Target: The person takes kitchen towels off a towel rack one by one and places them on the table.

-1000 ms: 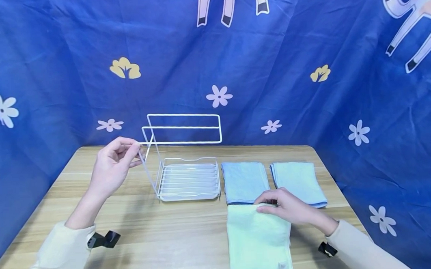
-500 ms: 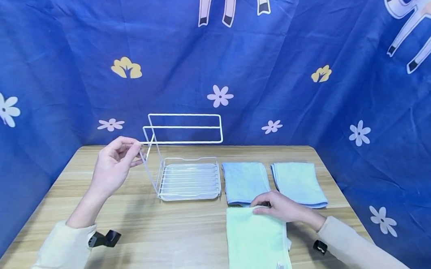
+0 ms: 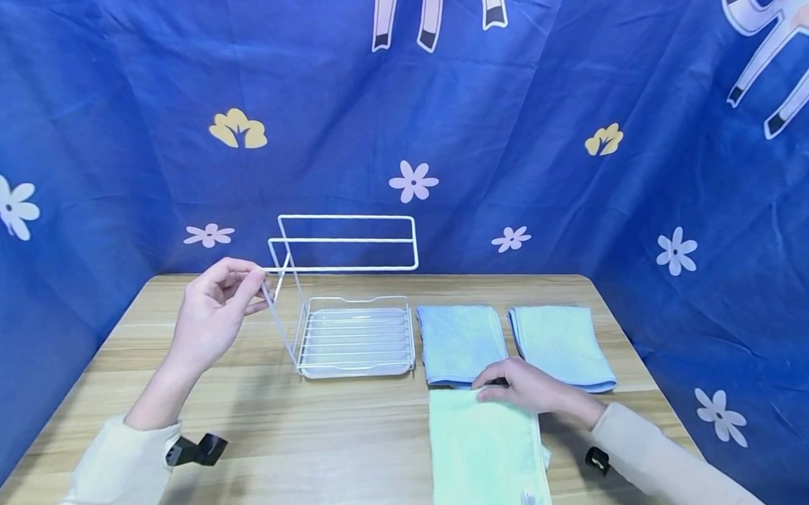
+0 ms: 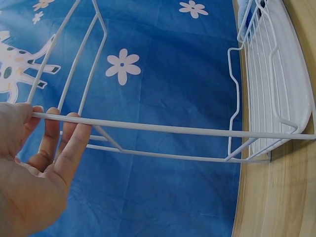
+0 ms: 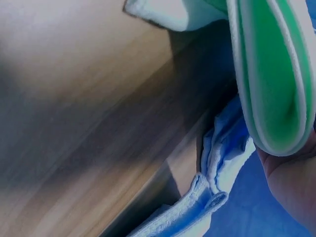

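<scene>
On the left, my left hand (image 3: 205, 316) pinches the upper front corner of a white wire rack (image 3: 340, 269). The left wrist view shows the thumb and fingertips around the rack's thin bar (image 4: 163, 128). My right hand (image 3: 531, 389) grips the far edge of a folded light green towel (image 3: 487, 454), thumb on top. The towel hangs toward the near side, a small label low on its right. In the right wrist view its folded layers (image 5: 276, 84) form a loop above the table, and only part of the hand shows.
Two folded blue towels, one left (image 3: 463, 345) and one right (image 3: 563, 347), lie beyond the right hand. A white tray (image 4: 296, 64) sits under the rack's bottom wires. A blue patterned curtain (image 3: 330, 134) surrounds the wooden table (image 3: 305, 456).
My right hand has shifted slightly left with the green towel, and the towel's label shows more plainly. The left hand keeps its hold on the rack.
</scene>
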Motion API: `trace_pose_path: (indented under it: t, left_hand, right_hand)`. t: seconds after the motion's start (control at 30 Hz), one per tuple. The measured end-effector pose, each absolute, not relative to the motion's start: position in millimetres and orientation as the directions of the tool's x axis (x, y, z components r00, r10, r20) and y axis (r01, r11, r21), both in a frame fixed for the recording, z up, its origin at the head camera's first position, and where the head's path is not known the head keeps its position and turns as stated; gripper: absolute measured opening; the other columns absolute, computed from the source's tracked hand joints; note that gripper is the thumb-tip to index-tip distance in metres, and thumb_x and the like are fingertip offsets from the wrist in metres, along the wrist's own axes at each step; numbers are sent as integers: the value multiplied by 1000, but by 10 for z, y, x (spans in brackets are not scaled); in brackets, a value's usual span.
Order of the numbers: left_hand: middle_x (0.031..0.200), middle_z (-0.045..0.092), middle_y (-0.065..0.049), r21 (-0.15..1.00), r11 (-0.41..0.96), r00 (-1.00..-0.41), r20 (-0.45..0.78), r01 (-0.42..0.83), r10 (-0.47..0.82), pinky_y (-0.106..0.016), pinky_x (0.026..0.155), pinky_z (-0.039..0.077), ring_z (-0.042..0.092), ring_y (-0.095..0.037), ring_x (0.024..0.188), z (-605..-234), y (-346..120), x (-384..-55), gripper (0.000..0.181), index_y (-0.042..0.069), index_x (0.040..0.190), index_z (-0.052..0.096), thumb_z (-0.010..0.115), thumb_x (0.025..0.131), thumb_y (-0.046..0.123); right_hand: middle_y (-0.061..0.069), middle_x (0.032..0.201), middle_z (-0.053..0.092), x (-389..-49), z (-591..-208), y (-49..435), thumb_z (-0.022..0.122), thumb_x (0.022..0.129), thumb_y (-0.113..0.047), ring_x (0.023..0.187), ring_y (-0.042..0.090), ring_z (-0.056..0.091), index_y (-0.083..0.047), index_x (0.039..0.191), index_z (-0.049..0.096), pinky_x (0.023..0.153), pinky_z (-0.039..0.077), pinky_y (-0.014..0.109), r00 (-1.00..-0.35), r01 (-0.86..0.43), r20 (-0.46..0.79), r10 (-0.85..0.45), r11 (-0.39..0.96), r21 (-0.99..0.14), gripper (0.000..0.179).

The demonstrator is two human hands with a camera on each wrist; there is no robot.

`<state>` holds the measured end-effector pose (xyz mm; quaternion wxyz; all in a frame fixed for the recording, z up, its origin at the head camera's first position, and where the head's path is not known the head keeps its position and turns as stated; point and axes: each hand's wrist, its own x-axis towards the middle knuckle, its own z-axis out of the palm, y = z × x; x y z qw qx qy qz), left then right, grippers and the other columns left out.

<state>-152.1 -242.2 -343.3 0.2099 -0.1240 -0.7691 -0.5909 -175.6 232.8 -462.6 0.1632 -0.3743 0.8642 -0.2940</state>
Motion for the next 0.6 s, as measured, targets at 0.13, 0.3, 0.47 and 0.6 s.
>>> trace_pose_path:
  t: [0.13,0.3,0.47,0.6]
  left_hand:
    - [86,74,16,852,276,-877,477,446,-56,-16,76,67,75,1,80,-3436,-2431,-1515,12,14,101,69,61,107,8]
    - [86,74,15,853,269,-876,478,448,-55,-17,76,67,75,1,81,-3441,-2431,-1516,10,11,101,69,61,107,9]
    - [86,74,14,861,243,-879,473,447,-63,-18,77,68,76,-1,81,-3441,-2420,-1511,10,11,102,69,61,107,9]
    - [88,74,13,862,254,-879,470,439,-76,-18,77,67,75,0,81,-3433,-2409,-1485,9,12,105,71,62,106,10]
  right_hand:
    - [2,119,80,-1774,-4624,2309,66,105,-33,110,15,75,-15,121,78,95,65,26,-665,-539,-77,-743,549,-639,27]
    - [2,119,80,-1787,-4650,2295,67,104,-36,109,14,75,-16,122,77,94,65,26,-664,-548,-82,-743,559,-623,28]
    - [0,120,80,-1785,-4648,2315,67,104,-38,109,13,74,-17,123,77,94,65,29,-668,-583,-70,-741,580,-569,30]
    - [0,119,79,-1774,-4597,2342,66,105,-37,109,13,74,-15,123,77,92,65,29,-674,-609,-36,-738,582,-539,30]
